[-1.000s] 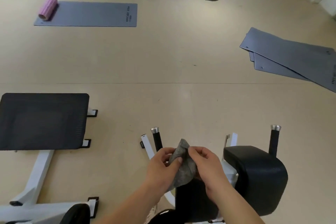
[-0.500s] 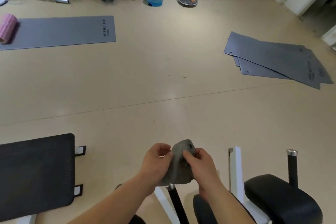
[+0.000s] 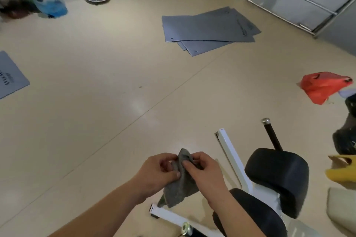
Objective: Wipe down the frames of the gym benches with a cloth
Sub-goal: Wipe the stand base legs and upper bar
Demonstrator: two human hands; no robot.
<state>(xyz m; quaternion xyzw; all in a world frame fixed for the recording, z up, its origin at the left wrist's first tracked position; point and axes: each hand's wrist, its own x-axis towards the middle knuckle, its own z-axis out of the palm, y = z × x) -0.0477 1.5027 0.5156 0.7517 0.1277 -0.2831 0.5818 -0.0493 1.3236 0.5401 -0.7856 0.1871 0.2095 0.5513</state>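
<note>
Grey cloth (image 3: 180,186) is hanging between the hands, left hand (image 3: 156,173) and right hand (image 3: 206,173) both pinching its upper part, just left of the white bench frame (image 3: 234,161). Grey mats (image 3: 208,29) are lying on the floor (image 3: 96,121) beyond, red bag (image 3: 323,85) at right.

A: Nine o'clock, a grey mat (image 3: 10,78) sliced by the left edge, print too smeared to read.
B: Eleven o'clock's a blur, and that blue-and-clear thing (image 3: 49,4), can't name it.
A: The cloth (image 3: 179,188) is partly covered by fingers of left hand (image 3: 156,175) and right hand (image 3: 204,175).
B: The white bench frame (image 3: 230,154) runs off the bottom at five o'clock, and a yellow object (image 3: 341,171) is clipped at four.
</note>
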